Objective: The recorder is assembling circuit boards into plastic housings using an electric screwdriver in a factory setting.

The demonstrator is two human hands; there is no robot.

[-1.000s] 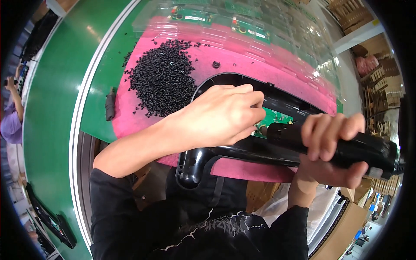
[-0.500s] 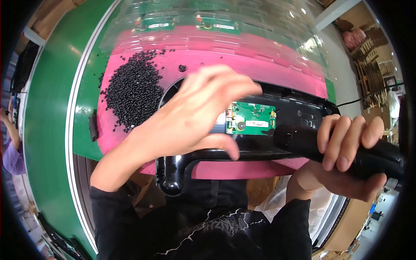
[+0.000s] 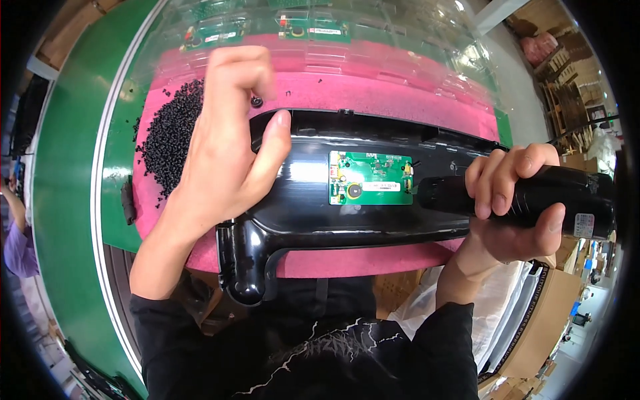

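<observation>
My right hand [image 3: 513,193] is wrapped around a thick black electric screwdriver [image 3: 580,200] lying nearly level, its narrower end pointing left at the right edge of a green circuit board [image 3: 373,179]. Whether its tip touches the board cannot be made out. The board rests inside a long, shallow black plastic housing [image 3: 300,223] with a rounded leg at its left. Over the housing's left end hovers my left hand [image 3: 230,143], fingers bent and thumb apart from them, with nothing visible between. Behind this hand spreads a heap of small black screws [image 3: 163,143], partly hidden.
A pink mat [image 3: 373,263] lies under the housing on a green table [image 3: 83,153]. Clear plastic trays [image 3: 400,50] holding more green boards stand at the back. A small black ring-shaped part [image 3: 257,102] sits near my left fingers. Cardboard boxes [image 3: 533,327] are at the right.
My left hand has moved left and away from the board, uncovering it. The screwdriver and my right hand have risen slightly in view. The whole scene has shifted a little left.
</observation>
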